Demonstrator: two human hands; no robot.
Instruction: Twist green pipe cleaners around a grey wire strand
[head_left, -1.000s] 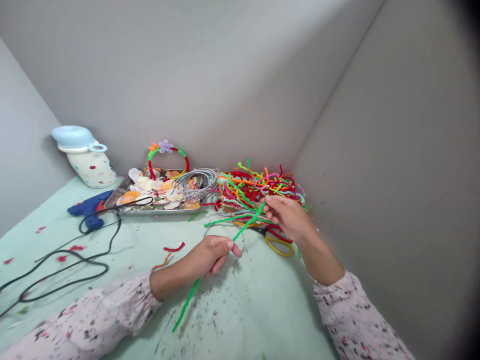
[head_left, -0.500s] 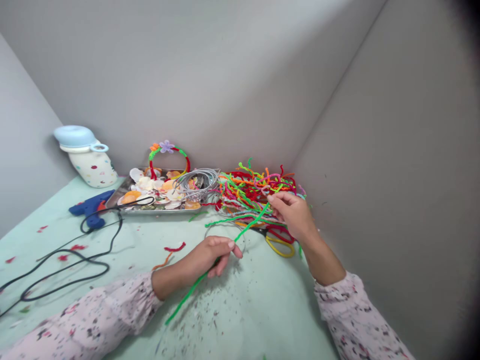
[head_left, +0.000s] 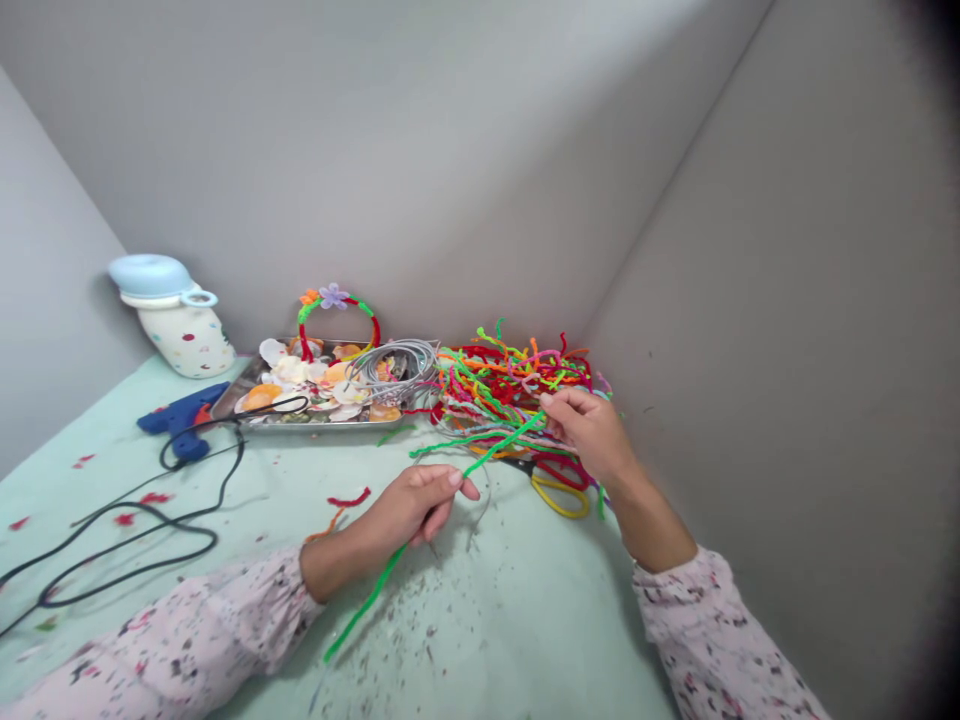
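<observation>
A fuzzy green pipe cleaner [head_left: 504, 445] runs slantwise between my hands above the table. My left hand [head_left: 426, 503] pinches it partway along, and its loose tail hangs down to the lower left. At its upper right end, my right hand [head_left: 586, 430] grips it between thumb and fingers. Just behind my right hand lies a heap of multicoloured pipe cleaners [head_left: 495, 375]. Scissors with red and yellow handles [head_left: 561, 498] rest beneath that hand, their blades partly hidden. Part of a thin grey wire loop [head_left: 486, 490] shows beside my left fingertips.
A metal tray [head_left: 322, 428] holds shells, with a grey wire coil [head_left: 405, 368] over its right end. A pipe-cleaner hoop with flowers [head_left: 376, 328] stands there. Left are a blue glue gun [head_left: 180, 415], its black cord [head_left: 217, 535] and a white bottle [head_left: 187, 335]. Walls enclose the table [head_left: 525, 620].
My left hand has shifted slightly left and up along with the pipe cleaner, while my right hand has moved slightly right. Both hands keep hold of it.
</observation>
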